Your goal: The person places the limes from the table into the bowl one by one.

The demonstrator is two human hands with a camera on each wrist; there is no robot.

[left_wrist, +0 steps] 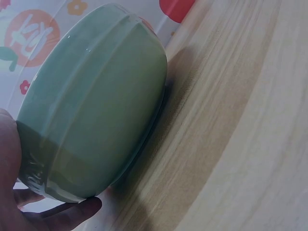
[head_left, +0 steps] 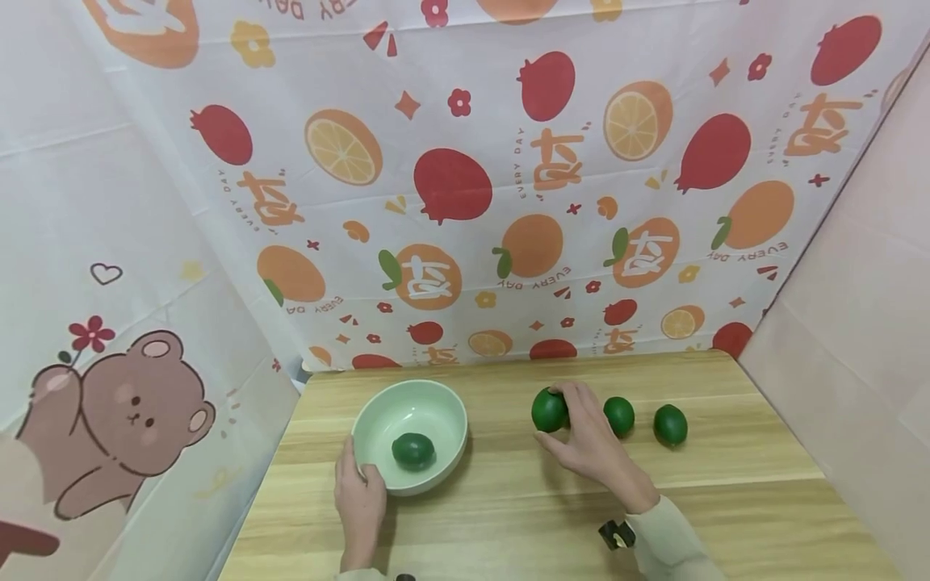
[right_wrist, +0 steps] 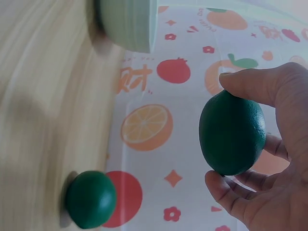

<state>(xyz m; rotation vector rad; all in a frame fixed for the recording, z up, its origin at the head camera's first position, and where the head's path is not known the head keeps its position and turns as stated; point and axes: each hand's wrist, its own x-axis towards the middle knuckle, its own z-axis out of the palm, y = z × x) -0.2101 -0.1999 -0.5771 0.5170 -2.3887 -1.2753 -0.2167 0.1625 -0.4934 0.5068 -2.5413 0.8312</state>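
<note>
My right hand pinches a dark green lime between thumb and fingertips. In the right wrist view this lime hangs clear of the wooden surface. Over on the left, my left hand holds the near-left side of a pale green bowl, thumb by the rim. The left wrist view shows fingers against the outer wall of the bowl. One lime lies inside the bowl. To the right of my right hand, two more limes, a nearer one and a farther one, rest on the table.
A light wood-grain table carries everything. Behind it hangs a white cloth printed with fruit. A sheet with a bear print stands along the left, and a plain pale wall bounds the right.
</note>
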